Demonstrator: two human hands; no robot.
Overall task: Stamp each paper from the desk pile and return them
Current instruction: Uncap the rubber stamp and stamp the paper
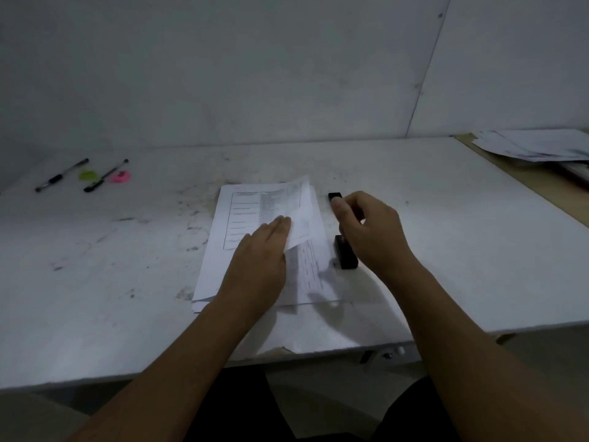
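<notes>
A pile of printed papers (pixel 251 215) lies in the middle of the white desk (pixel 127 282). My left hand (pixel 261 260) rests flat on the pile with straight fingers. The top sheet's right part (pixel 302 208) is lifted and curls over the fingertips, baring the printed sheet below (pixel 310 269). Just right of the pile lies a long black stamp (pixel 345 255), with its far end (pixel 334 196) showing beyond my thumb. My right hand (pixel 369 228) curls round the stamp's middle and hides that part.
Two pens (pixel 62 175) (pixel 106 175) lie at the far left with a green item (pixel 86 175) and a pink one (pixel 120 177). A second spread of papers (pixel 535 145) lies at the far right. A wall stands behind the desk, whose front edge is near my body.
</notes>
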